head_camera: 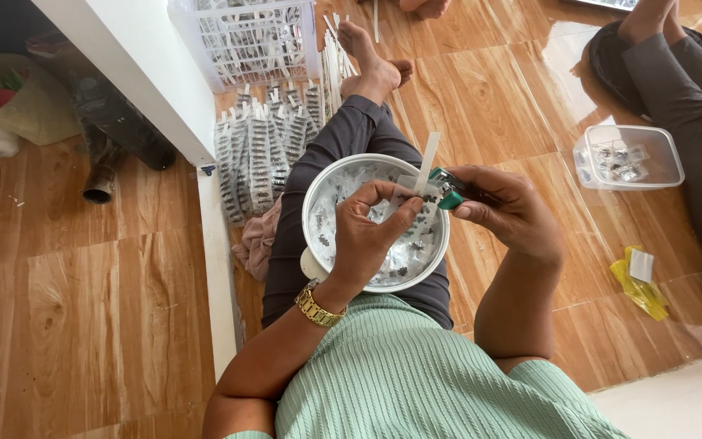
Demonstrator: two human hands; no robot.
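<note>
Green stapler (449, 195) on white strip (428, 162)

left hand (371, 228) pinches a white strip (427, 162) above the white bowl (315, 195) of small packets; right hand (504, 210) grips a green stapler (448, 192).

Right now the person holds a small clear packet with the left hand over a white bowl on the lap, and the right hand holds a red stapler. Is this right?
Not quite: the stapler in the right hand is green, not red. The rest holds: the left hand pinches a small clear packet over the white bowl on the lap. The head view shows this.
</note>
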